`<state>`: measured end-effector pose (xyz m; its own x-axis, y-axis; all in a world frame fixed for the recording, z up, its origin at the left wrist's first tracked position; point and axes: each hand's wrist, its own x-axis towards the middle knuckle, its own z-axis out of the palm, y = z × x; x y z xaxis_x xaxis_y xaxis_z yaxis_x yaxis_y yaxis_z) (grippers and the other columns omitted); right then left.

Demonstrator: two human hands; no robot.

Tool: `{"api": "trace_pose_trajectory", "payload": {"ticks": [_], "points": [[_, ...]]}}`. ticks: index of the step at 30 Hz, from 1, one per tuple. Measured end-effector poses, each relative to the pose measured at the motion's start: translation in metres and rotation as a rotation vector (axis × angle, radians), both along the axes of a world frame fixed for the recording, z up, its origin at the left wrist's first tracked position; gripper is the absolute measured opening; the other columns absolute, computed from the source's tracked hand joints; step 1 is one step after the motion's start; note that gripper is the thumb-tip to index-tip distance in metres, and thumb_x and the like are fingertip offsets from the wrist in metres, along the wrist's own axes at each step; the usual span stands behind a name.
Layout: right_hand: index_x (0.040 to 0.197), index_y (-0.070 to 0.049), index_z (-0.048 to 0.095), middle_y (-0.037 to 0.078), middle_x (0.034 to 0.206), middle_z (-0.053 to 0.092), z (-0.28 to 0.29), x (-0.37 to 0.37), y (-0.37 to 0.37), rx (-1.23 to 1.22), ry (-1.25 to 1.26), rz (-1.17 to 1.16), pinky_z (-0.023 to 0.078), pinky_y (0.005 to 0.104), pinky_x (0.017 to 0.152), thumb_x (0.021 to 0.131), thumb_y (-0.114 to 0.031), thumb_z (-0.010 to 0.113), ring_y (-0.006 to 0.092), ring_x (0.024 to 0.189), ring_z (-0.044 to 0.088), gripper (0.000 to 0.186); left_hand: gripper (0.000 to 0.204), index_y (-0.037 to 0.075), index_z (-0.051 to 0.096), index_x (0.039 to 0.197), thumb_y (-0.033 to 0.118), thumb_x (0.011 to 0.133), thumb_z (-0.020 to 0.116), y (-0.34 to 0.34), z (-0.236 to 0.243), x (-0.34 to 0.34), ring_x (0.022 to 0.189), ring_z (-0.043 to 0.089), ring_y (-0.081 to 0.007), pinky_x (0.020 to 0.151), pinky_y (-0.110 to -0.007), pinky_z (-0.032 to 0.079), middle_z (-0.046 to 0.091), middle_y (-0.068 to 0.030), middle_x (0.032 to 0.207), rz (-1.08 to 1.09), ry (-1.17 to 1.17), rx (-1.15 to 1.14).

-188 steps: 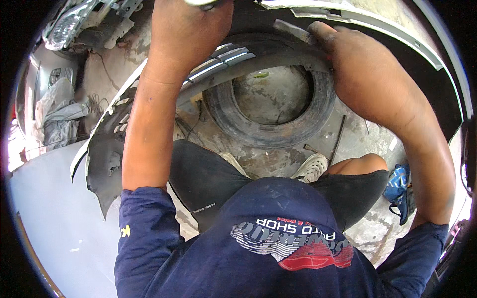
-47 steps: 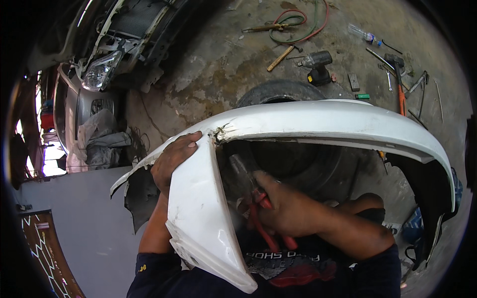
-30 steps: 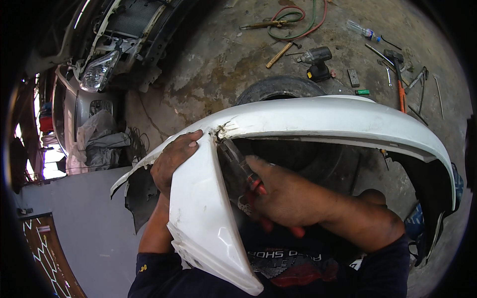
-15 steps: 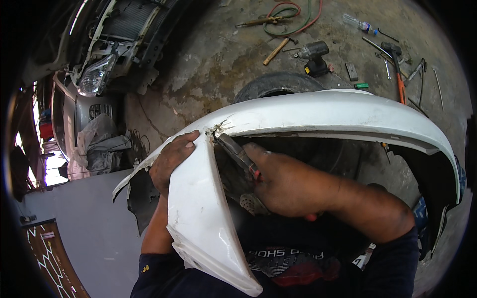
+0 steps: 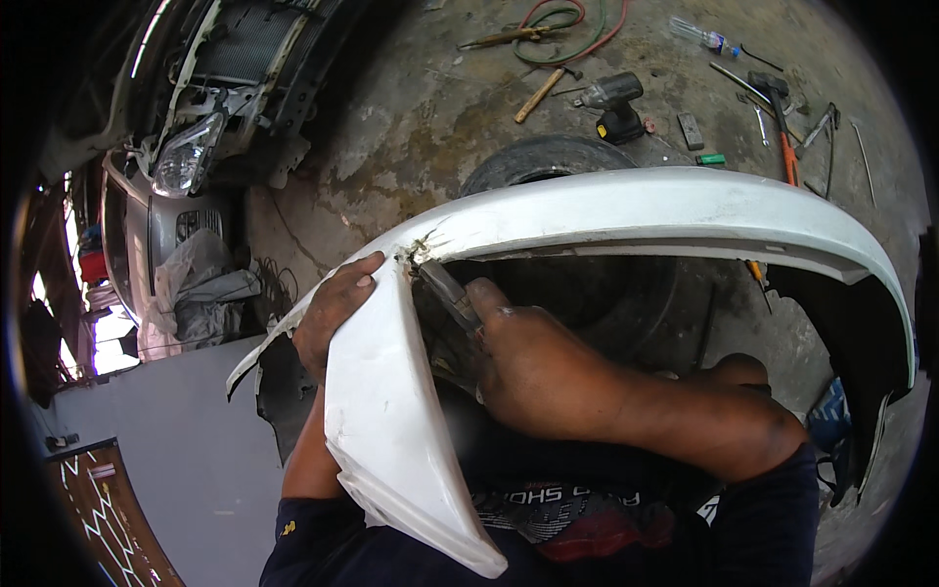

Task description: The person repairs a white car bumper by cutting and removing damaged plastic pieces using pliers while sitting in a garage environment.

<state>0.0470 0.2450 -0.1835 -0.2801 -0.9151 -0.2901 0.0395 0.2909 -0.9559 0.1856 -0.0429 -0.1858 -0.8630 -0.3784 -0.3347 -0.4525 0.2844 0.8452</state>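
Observation:
A white car bumper [image 5: 685,205] spans the middle of the view over my lap, with a cracked, jagged spot [image 5: 419,249] where its long bar meets the downward piece. My left hand [image 5: 335,308] grips that piece's left edge, fingertips curled on top just left of the crack. Inside the opening, my right hand [image 5: 523,357] is closed round pliers [image 5: 445,289] whose jaws touch the damaged corner from below. The pliers' handles are mostly hidden behind that hand. Behind the bumper lies a tire [image 5: 543,157].
Tools lie on the concrete floor: a hammer [image 5: 538,98], a cordless impact driver [image 5: 616,117], hoses [image 5: 577,44], wrenches [image 5: 763,127]. At left stand a stripped car front [image 5: 235,49] with a headlight [image 5: 186,157], bagged parts [image 5: 196,293] and a gray panel [image 5: 196,411].
Since the earliest frame, the bumper's white face has come round between my arms. Over the last seconds, the pliers rose to the crack; the view and bumper shifted slightly.

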Motion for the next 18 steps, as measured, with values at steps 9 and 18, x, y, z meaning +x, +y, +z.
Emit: {"api": "trace_pose_trajectory", "payload": {"ticks": [9, 18], "points": [[0.158, 0.001, 0.034, 0.037, 0.135, 0.058, -0.062, 0.030, 0.021, -0.252, 0.254, -0.161, 0.054, 0.0505, 0.103, 0.091, 0.001, 0.060, 0.0495, 0.122, 0.063, 0.072, 0.053, -0.006, 0.056, 0.144, 0.029, 0.106, 0.061, 0.007, 0.038, -0.026, 0.077, 0.069, -0.0097, 0.068, -0.026, 0.055, 0.074, -0.0140, 0.110, 0.146, -0.221, 0.365], [0.161, -0.005, 0.033, 0.035, 0.141, 0.054, -0.042, 0.037, 0.026, -0.187, 0.145, -0.162, 0.053, 0.0503, 0.105, 0.091, 0.004, 0.058, 0.0493, 0.122, 0.063, 0.075, 0.037, -0.007, 0.063, 0.127, 0.023, 0.105, 0.062, -0.002, -0.003, 0.017, 0.072, 0.072, -0.0145, 0.063, -0.026, 0.056, 0.075, -0.0211, 0.103, -0.090, 0.282, -0.431]]}}
